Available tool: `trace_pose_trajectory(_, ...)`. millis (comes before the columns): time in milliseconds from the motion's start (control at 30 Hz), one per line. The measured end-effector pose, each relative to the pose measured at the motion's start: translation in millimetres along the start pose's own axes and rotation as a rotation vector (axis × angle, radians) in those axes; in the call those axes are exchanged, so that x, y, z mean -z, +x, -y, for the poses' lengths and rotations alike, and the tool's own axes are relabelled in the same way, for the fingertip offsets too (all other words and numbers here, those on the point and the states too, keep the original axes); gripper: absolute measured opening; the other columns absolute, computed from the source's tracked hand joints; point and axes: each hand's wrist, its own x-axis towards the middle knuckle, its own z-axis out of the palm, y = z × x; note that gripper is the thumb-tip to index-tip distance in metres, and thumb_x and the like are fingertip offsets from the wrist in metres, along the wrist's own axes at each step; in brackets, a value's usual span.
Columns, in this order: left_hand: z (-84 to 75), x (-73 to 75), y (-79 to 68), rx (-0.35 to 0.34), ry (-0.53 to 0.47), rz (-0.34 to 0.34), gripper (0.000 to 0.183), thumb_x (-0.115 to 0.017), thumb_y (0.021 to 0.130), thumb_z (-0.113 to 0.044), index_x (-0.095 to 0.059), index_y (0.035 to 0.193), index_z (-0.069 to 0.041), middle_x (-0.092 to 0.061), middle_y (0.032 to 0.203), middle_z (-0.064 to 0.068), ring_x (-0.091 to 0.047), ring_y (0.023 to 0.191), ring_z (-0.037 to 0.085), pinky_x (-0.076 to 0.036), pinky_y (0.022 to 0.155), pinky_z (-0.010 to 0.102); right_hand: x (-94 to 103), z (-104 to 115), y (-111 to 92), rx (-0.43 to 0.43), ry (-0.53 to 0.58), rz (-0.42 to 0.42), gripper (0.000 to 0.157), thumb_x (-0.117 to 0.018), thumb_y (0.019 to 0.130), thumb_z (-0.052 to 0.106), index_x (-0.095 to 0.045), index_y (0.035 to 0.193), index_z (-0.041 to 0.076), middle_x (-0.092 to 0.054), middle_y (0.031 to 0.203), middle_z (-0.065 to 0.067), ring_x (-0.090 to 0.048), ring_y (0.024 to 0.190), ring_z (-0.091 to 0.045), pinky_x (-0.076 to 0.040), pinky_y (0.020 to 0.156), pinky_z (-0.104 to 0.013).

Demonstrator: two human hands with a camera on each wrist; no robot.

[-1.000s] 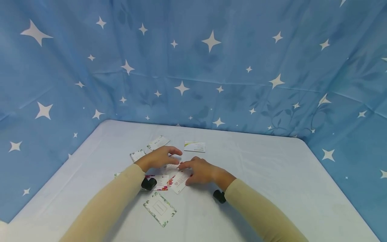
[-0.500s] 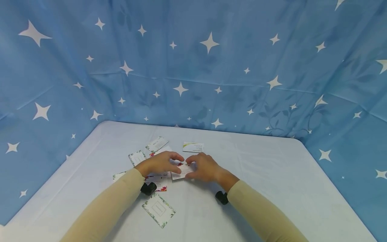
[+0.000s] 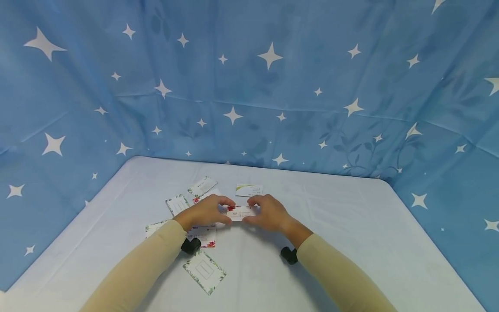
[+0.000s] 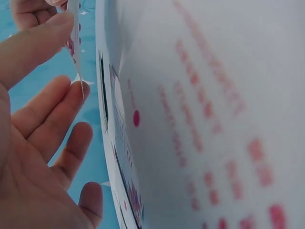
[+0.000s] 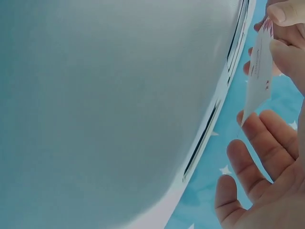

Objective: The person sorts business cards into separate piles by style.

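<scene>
A white business card [image 3: 240, 212] with red flowers in one corner is held up between my two hands over the table. My left hand [image 3: 208, 210] pinches its left end between thumb and fingers. At the other end, the thumb and fingers of my right hand [image 3: 270, 212] pinch the card. Seen from the left wrist, the card [image 4: 74, 36] stands nearly edge-on beside the left thumb, the remaining fingers spread below. In the right wrist view the card [image 5: 259, 69] slants down from both thumbs, its lower edge by the right fingertips.
A card stack [image 3: 249, 190] with a yellow-green stripe lies behind the hands. Leaf-bordered cards lie around: one in front [image 3: 204, 272], one at the back [image 3: 202, 186], others at left [image 3: 177, 204]. A flowered card [image 3: 204, 237] is partly under the left wrist. Blue starry curtain [image 3: 249, 86] surrounds the white table.
The flowered card has been picked up from the pile, raised and turned level between both hands. The right hand has shifted slightly right. The other cards lie as before.
</scene>
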Motion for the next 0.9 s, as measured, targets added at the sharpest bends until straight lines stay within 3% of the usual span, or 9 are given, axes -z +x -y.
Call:
trace_pose_trajectory(267,-9.9,0.3,4.1,0.005,-0.021,-0.037,0.045,-0.081,0.085,-0.021,-0.067,0.127,-0.020,-0.057,0.136,0.004,-0.048,0.130,0.028,-0.036,0.106,0.052,6.9,-18.7,-9.3,-0.061,0.081,0.010,0.059,-0.081,0.084,0.037,-0.063,0.136,0.016,-0.060,0.131,-0.006,-0.053,0.117,-0.026,-0.044,0.099,-0.048)
trace_pose_trajectory(567,-13.9,-8.7,17.8,0.016,-0.014,-0.037,0.051,-0.080,0.086,-0.026,-0.063,0.134,-0.021,-0.051,0.142,0.008,-0.045,0.133,0.029,-0.039,0.104,0.051,21.6,-38.1,-16.5,-0.096,0.158,-0.028,0.054,-0.079,0.087,0.031,-0.062,0.136,0.017,-0.060,0.129,-0.007,-0.052,0.113,-0.027,-0.047,0.091,-0.048)
trace_pose_trajectory(667,-18.6,-11.4,24.6,0.012,0.004,-0.048,0.050,-0.079,0.086,-0.028,-0.063,0.134,-0.022,-0.052,0.142,0.007,-0.047,0.131,0.027,-0.041,0.101,0.049,26.2,-46.0,-18.6,-0.090,0.180,-0.045,0.054,-0.079,0.087,0.030,-0.062,0.136,0.015,-0.060,0.130,-0.005,-0.052,0.112,-0.026,-0.047,0.090,-0.047)
trace_pose_trajectory(767,-26.6,-13.2,34.7,0.020,0.015,-0.054,0.048,-0.080,0.086,-0.030,-0.065,0.131,-0.026,-0.055,0.140,0.003,-0.056,0.116,0.028,-0.047,0.091,0.047,31.6,-56.1,-20.1,-0.083,0.193,-0.054,0.055,-0.078,0.088,0.030,-0.060,0.137,0.012,-0.060,0.132,-0.006,-0.052,0.113,-0.028,-0.047,0.090,-0.048)
trace_pose_trajectory(900,-39.2,-17.6,53.4,0.039,0.081,-0.053,0.045,-0.080,0.086,-0.033,-0.065,0.129,-0.028,-0.054,0.138,0.004,-0.051,0.108,0.035,-0.044,0.087,0.048,38.3,-73.2,-18.6,-0.115,0.179,-0.049,0.057,-0.077,0.089,0.031,-0.058,0.139,0.013,-0.059,0.133,-0.008,-0.053,0.114,-0.030,-0.047,0.092,-0.050)
